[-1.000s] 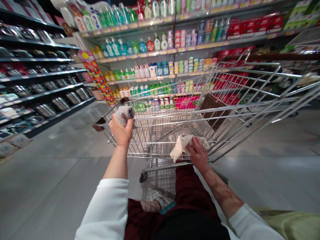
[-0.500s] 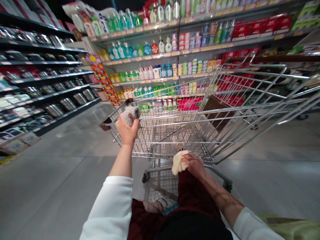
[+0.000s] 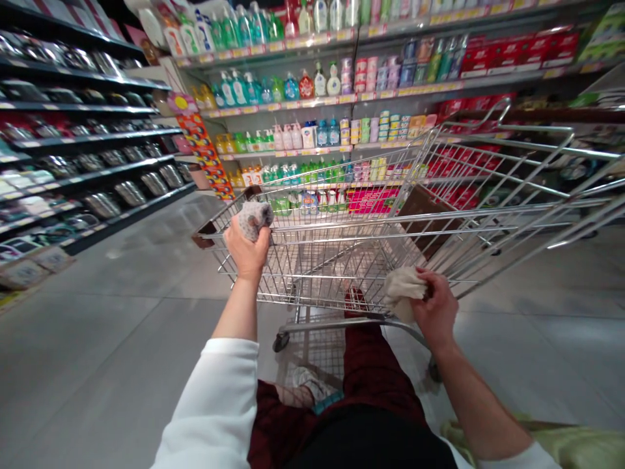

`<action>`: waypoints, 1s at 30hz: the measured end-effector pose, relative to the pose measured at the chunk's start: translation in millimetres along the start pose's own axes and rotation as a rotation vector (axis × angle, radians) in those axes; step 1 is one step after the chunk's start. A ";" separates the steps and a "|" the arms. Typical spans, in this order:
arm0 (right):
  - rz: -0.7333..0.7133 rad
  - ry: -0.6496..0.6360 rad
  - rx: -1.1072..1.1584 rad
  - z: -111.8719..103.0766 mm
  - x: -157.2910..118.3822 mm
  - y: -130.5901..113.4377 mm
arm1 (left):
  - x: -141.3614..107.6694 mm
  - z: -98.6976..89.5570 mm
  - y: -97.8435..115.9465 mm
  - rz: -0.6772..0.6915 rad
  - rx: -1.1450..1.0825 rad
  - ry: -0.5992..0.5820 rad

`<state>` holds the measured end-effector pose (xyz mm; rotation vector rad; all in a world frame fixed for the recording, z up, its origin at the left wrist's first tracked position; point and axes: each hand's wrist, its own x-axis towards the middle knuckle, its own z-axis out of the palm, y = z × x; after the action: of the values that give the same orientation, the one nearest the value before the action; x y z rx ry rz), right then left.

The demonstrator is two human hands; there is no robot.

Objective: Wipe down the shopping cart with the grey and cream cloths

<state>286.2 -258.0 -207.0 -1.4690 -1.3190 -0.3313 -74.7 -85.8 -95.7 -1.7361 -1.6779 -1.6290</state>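
Note:
A metal wire shopping cart (image 3: pixel 342 229) stands sideways in front of me. My left hand (image 3: pixel 247 251) is closed around a grey patterned cloth (image 3: pixel 254 220), pressed against the cart's top rail near its left end. My right hand (image 3: pixel 438 306) pinches a cream cloth (image 3: pixel 405 293) by the lower right side of the basket. The cream cloth hangs bunched at the wires; whether it touches them I cannot tell.
Shelves of bottles and jars (image 3: pixel 297 133) rise behind the cart. Metal pots (image 3: pixel 129 195) fill the shelving on the left. Another crumpled cloth (image 3: pixel 312 383) lies low by my legs, and pale green fabric (image 3: pixel 571 446) is at the lower right.
My right hand has moved from over my thigh to the right and slightly up, carrying the cream cloth to the basket's lower side. My left hand stays at the rail.

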 end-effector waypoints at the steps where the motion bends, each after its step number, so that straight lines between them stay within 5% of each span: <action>1: -0.057 0.063 0.018 2.6 5.8 -9.2 | 0.0 0.0 -0.6 -0.002 0.002 0.001; 4: -0.276 0.156 -0.017 22.7 15.3 -29.5 | 0.1 -0.7 -0.6 -0.001 0.006 -0.012; 8: -0.528 0.116 -0.209 57.0 8.7 -37.4 | 0.6 -2.5 1.6 -0.009 0.008 -0.021; 13: -0.478 -0.012 -0.406 71.7 -8.0 -24.3 | 0.7 -4.4 4.9 -0.007 -0.015 -0.050; 18: -0.541 0.039 -0.242 58.8 0.9 -12.4 | -0.4 -4.3 6.8 0.007 -0.035 -0.057; 22: -0.556 0.085 -0.148 55.7 1.3 -26.9 | -1.9 -1.6 3.9 0.000 -0.024 -0.052; 30: -0.669 -0.355 -0.045 125.7 -52.7 -38.5 | -0.6 -1.2 2.4 0.012 0.002 -0.039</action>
<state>182.3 -190.6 -275.6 -1.1125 -2.0958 -0.5463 -73.2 -87.8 -94.6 -1.7845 -1.6819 -1.5976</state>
